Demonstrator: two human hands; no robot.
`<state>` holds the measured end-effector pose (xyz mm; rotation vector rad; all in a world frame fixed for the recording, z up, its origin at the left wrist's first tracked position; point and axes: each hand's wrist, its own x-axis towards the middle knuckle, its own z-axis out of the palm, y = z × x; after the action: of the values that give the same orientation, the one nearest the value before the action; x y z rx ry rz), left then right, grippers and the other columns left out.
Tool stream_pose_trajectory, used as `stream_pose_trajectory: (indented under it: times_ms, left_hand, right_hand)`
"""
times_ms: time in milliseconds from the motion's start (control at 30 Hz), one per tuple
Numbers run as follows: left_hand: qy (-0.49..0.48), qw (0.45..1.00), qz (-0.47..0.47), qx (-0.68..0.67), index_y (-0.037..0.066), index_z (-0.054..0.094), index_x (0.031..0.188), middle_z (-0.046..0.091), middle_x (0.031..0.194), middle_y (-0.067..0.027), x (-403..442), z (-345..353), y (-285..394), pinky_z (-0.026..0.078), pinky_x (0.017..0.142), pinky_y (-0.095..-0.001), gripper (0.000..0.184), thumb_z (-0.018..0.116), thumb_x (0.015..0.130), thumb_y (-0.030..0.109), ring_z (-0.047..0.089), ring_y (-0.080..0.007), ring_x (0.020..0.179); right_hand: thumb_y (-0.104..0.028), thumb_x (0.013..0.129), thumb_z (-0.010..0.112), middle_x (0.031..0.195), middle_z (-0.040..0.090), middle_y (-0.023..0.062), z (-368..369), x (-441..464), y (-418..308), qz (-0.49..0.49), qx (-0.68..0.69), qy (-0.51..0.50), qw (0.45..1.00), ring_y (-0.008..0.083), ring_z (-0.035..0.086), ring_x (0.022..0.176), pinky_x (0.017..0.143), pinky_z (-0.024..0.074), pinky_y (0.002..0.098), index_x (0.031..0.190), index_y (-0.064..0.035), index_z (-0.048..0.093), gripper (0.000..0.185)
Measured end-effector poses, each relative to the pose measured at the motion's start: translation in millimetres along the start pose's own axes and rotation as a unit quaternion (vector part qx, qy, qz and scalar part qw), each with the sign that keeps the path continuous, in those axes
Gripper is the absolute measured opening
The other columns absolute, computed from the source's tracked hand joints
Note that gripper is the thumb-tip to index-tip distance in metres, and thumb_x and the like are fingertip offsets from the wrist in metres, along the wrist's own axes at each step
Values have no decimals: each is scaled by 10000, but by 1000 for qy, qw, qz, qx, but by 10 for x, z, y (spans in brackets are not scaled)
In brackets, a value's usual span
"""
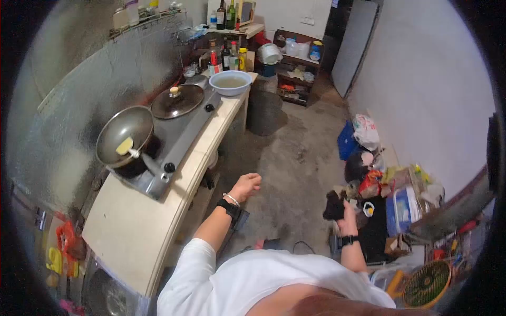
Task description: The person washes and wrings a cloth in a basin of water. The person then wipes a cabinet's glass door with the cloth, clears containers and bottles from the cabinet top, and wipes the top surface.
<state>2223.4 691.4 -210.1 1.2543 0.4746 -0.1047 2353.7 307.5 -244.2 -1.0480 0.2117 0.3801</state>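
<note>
My left hand (246,187) hangs over the floor to the right of the counter, its fingers loosely curled, touching nothing that shows. In my right hand (348,218), at the lower right, is a dark cloth-like item (333,205), gripped at its edge. On the stove (184,134) at the left rests a wok (126,124) with a yellow-headed spatula (125,146) in it. Behind the wok lies a glass lid (177,100) with a light knob. A pale blue basin (230,83) holding liquid stands on the counter's far end.
The pale counter (121,224) runs along the left. Bottles (226,57) crowd its far corner. A small shelf (298,68) stands at the back near an open door (354,47). Bags and a blue-white box (403,208) pile up along the right wall, with a round fan (427,284) below.
</note>
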Motion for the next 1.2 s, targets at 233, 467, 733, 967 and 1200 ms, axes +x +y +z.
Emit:
stream_pose_trajectory:
  times_ms: [233,467,733,967,1200]
  left_hand:
    - [171,981,60,-71,69,467,1124,578,898,-22,583,-607,775,443,632,-264,333,532,865,267,564,-113,739]
    - [185,975,89,-78,45,457,1128,599,924,-61,1690,-1283,1383,464,607,-290,316,511,876,229,586,-143,758]
    - [194,970,74,-130,50,375,1220,555,1042,-95,2956,-1862,2053,485,669,-372,482,547,851,308,577,-208,866]
    - [298,943,15,-149,36,316,1259,551,1018,-99,3430,-2087,2284,477,680,-414,557,537,847,339,560,-248,913]
    - [298,900,34,-317,43,390,1175,506,1079,-134,3966,-2382,2233,511,615,-428,559,510,824,462,544,-326,927]
  right_hand:
    - [-158,841,539,900,599,48,2956,1700,-594,12,-122,-305,944,158,572,778,667,463,303,984,-5,568,211]
    - [-158,768,609,775,607,39,5125,3145,-202,-67,-206,-367,905,121,553,702,640,444,260,890,32,607,225]
    - [-197,787,623,1059,566,125,6298,4371,-37,-111,-332,-429,832,168,537,952,800,429,266,1162,53,478,473]
    - [-252,704,679,1018,585,154,6300,5972,457,-87,-488,-292,818,212,561,914,797,458,319,1084,35,538,497]
    - [-378,699,653,976,516,169,6486,6737,744,272,-407,-442,752,294,544,827,711,467,491,1125,38,446,630]
